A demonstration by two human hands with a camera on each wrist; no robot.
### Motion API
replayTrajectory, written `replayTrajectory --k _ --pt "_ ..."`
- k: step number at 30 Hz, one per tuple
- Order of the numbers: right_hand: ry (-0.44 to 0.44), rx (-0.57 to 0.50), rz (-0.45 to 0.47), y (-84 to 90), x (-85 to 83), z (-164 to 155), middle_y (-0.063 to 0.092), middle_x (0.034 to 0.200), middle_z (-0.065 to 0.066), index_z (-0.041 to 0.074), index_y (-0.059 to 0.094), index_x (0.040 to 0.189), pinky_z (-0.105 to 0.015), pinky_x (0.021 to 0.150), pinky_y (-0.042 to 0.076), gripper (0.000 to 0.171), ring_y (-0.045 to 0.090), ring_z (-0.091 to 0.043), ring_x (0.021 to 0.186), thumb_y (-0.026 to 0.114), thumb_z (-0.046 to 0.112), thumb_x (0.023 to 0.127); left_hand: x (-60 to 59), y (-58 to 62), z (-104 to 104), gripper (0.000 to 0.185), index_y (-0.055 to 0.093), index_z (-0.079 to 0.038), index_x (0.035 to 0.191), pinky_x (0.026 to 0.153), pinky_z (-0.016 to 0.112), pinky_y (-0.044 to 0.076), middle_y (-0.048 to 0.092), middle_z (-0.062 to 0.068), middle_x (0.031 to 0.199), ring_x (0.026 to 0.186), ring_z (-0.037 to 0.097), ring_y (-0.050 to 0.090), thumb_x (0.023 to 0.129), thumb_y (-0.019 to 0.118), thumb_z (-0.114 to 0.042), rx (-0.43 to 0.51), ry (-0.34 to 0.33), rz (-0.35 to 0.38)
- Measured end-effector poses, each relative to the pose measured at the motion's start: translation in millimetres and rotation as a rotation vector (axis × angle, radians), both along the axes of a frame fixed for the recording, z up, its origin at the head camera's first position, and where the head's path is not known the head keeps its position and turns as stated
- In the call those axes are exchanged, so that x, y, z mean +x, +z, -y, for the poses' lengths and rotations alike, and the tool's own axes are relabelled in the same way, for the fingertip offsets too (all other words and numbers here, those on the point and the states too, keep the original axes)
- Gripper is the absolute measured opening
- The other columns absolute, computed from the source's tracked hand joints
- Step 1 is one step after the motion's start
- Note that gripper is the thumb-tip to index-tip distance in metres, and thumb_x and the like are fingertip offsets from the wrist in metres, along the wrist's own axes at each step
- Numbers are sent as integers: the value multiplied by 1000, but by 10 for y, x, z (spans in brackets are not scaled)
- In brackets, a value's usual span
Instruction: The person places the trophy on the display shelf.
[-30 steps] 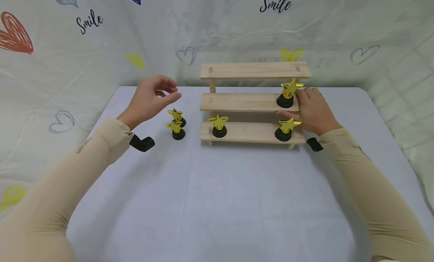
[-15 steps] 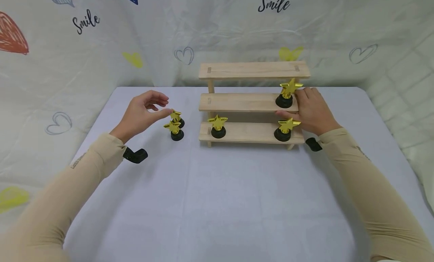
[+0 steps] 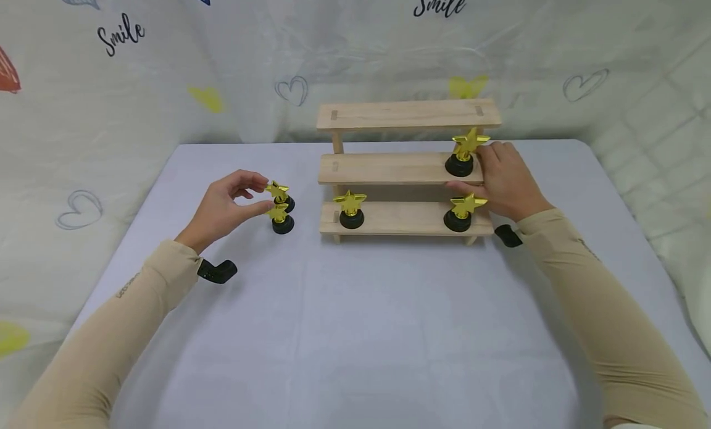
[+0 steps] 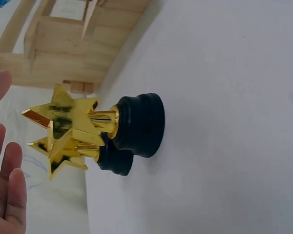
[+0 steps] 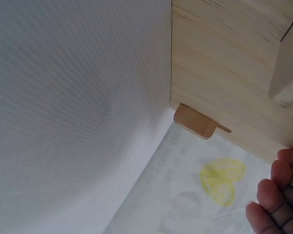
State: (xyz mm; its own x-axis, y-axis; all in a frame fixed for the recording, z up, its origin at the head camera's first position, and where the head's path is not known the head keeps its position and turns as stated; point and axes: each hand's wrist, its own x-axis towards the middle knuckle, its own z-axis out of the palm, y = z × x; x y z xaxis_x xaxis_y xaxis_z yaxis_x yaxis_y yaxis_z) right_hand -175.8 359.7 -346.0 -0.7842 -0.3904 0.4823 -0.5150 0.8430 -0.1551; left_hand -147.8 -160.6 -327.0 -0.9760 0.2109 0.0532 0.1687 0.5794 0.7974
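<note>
Two gold star trophies with black round bases, the nearer trophy [image 3: 283, 224] and the farther trophy [image 3: 279, 192], stand upright on the table left of a three-tier wooden shelf [image 3: 383, 168]. My left hand [image 3: 224, 208] is just left of their stars, thumb and fingers apart. In the left wrist view its fingers [image 4: 12, 195] show a gap from the stars [image 4: 63, 117]. My right hand [image 3: 507, 181] grips the right end of the shelf's middle tier, thumb at the front; the right wrist view shows fingertips [image 5: 278, 195] curled at the wood. Part of that grip is hidden.
One trophy [image 3: 459, 163] stands at the middle tier's right end. The bottom tier bears a trophy [image 3: 351, 216] at its left and another trophy [image 3: 458, 219] at its right. A printed cloth [image 3: 366, 40] hangs behind the white table [image 3: 355, 330].
My left hand has come down and nearer, from above and behind the two table trophies to beside their stars. My right hand keeps its hold on the shelf. The head view has shifted slightly.
</note>
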Motion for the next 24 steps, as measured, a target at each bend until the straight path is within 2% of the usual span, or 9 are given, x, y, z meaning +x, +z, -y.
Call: replayTrajectory --k 5,7,10,17,24 --pt "-5 -1 10 11 0 2 54 90 -24 -9 56 127 -57 86 43 107 49 -41 85 42 89 86 1 -141 1 47 65 -15 127 104 35 52 66 11 129 117 30 59 88 84 -33 14 -4 26" --pt "-10 -2 15 15 0 2 54 90 -24 -9 56 125 -57 85 43 105 48 -40 85 45 88 86 -4 -184 0 47 66 -14 126 104 38 52 66 13 130 117 31 60 87 85 -33 26 -9 24" --pt "-19 -3 21 18 5 1 54 90 -23 -8 56 125 -56 85 43 105 48 -40 86 46 89 86 -10 -231 -1 46 66 -15 125 104 35 53 66 13 130 115 28 62 87 85 -32 49 -11 26" --pt "-13 -14 22 8 6 -1 54 90 -23 -7 55 127 -56 86 43 105 47 -40 86 46 89 85 -9 -350 -8 45 66 -12 125 98 19 52 68 6 126 109 13 64 87 85 -29 64 -3 55" --pt "1 -21 -13 -21 -9 1 51 85 -21 -7 56 123 -55 82 42 110 46 -38 81 36 93 84 2 -493 -19 45 66 -16 125 99 15 50 67 -8 120 112 4 62 87 85 -32 74 18 104"
